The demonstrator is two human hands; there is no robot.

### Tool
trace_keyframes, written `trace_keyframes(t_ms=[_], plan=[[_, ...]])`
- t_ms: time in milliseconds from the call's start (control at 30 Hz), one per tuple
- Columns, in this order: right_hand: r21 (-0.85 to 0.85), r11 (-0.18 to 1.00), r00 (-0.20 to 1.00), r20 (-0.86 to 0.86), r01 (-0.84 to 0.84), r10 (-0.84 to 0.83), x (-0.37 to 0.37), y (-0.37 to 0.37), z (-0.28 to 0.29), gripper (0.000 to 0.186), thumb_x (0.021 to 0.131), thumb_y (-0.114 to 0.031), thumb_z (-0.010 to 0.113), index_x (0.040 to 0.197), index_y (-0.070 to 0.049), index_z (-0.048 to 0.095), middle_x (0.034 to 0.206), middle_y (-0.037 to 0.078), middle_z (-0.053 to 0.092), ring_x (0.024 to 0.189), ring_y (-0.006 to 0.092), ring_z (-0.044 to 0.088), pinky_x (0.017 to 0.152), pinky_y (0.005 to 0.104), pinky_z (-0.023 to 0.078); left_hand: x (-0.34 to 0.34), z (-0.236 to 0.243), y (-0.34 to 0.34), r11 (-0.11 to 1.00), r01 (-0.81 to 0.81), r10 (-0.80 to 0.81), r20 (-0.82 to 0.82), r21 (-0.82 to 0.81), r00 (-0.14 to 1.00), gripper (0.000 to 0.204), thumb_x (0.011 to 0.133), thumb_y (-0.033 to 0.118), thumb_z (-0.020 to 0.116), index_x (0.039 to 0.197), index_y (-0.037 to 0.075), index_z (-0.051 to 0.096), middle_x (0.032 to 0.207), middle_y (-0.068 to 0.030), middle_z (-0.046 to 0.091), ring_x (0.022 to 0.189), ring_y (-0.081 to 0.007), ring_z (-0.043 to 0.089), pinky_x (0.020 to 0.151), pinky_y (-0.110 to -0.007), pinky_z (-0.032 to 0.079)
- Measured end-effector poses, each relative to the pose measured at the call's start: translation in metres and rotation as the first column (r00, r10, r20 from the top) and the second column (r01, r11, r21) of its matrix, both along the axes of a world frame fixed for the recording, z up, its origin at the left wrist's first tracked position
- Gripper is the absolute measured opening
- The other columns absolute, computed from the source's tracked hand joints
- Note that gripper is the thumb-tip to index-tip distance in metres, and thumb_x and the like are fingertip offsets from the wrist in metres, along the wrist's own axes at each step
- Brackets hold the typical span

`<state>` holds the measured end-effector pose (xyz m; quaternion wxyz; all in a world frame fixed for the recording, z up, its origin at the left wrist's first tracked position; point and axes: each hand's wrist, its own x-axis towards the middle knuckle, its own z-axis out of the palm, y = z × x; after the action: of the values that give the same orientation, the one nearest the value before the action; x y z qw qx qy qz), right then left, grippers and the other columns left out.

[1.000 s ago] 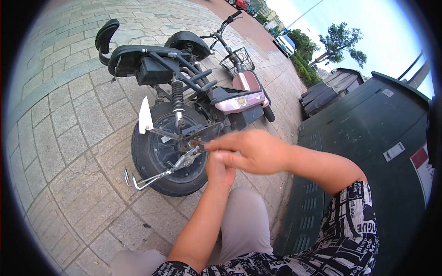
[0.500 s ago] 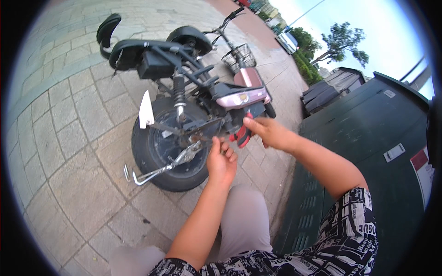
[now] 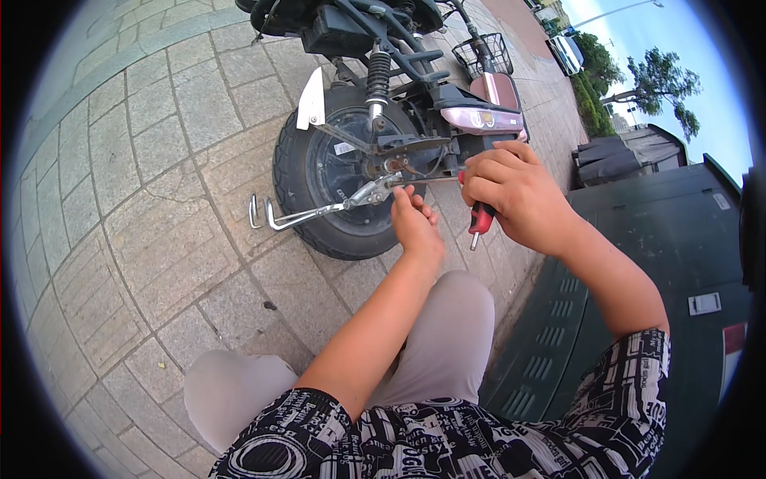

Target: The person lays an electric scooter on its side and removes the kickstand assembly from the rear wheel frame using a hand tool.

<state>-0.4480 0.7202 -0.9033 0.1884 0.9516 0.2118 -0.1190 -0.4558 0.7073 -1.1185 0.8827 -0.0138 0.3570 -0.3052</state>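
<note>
A T-handle screwdriver [image 3: 482, 217] with a red and black grip is in my right hand [image 3: 520, 195], fingers wrapped over the handle. Its thin shaft points left to the hub area of the electric scooter's rear wheel [image 3: 294, 172]. Beside the shaft's tip, my left hand [image 3: 418, 229] is closed, thumb and index finger together at the upper end of the silver kickstand [image 3: 307, 215]; what they pinch is hidden. The kickstand's two legs stick out left past the tyre. A rusty fitting [image 3: 393, 165] shows just above the fingertips.
Above the wheel are a coil shock absorber [image 3: 377, 76], a white plate [image 3: 312, 102] and the pink side panel [image 3: 483, 120]. A dark green metal cabinet [image 3: 630, 263] stands close on the right. Stone paving [image 3: 175, 231] spreads left of my knees.
The view has shifted, so the scooter sits higher and further right. My right hand has turned over the screwdriver handle, now gripping it from above. My left hand stays at the kickstand's upper end.
</note>
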Motion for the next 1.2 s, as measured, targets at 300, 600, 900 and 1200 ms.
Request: trace_keyframes(t_ms=[300, 600, 900, 1200], plan=[[0.204, 0.957, 0.966, 0.112, 0.208, -0.234, -0.027, -0.018, 0.010, 0.028, 0.065, 0.010, 0.061, 0.086, -0.007, 0.051, 0.093, 0.008, 0.059, 0.099, 0.0294, 0.056, 0.088, 0.0363, 0.042, 0.017, -0.020, 0.002, 0.988, 0.130, -0.136, -0.057, -0.088, 0.989, 0.034, 0.096, 0.040, 0.049, 0.082, 0.010, 0.051, 0.065, 0.0036, 0.043, 0.053, -0.0081, 0.036, 0.045, -0.024, 0.029], [0.558, 0.564, 0.665, 0.029, 0.609, -0.747, -0.044, -0.067, -0.010, 0.017, 0.078, 0.002, 0.053, 0.091, -0.004, 0.044, 0.070, 0.009, 0.047, 0.063, 0.0171, 0.047, 0.060, 0.0298, 0.042, 0.003, -0.046, -0.017, 0.989, 0.146, -0.146, 0.051, 0.014, 0.988, 0.026, 0.090, 0.031, 0.043, 0.083, 0.008, 0.053, 0.066, 0.0010, 0.048, 0.051, -0.0084, 0.041, 0.043, -0.023, 0.032], [0.618, 0.559, 0.679, 0.055, 0.552, -0.732, -0.023, -0.079, -0.042, 0.020, 0.079, -0.001, 0.056, 0.095, -0.004, 0.045, 0.070, 0.009, 0.051, 0.064, 0.0160, 0.049, 0.061, 0.0314, 0.042, -0.003, -0.048, -0.033, 0.979, 0.150, -0.175, 0.193, 0.138, 0.966, 0.027, 0.091, 0.026, 0.049, 0.102, 0.004, 0.060, 0.081, -0.0010, 0.053, 0.063, -0.0090, 0.047, 0.051, -0.023, 0.038], [0.602, 0.538, 0.654, 0.036, 0.590, -0.756, -0.018, -0.079, -0.052, 0.020, 0.079, 0.000, 0.058, 0.095, -0.003, 0.046, 0.071, 0.009, 0.053, 0.065, 0.0168, 0.051, 0.062, 0.0318, 0.044, 0.006, -0.035, -0.029, 0.988, 0.144, -0.130, 0.207, -0.053, 0.970, 0.021, 0.091, 0.025, 0.061, 0.097, 0.005, 0.060, 0.073, 0.0018, 0.047, 0.058, -0.0066, 0.043, 0.046, -0.020, 0.034]])
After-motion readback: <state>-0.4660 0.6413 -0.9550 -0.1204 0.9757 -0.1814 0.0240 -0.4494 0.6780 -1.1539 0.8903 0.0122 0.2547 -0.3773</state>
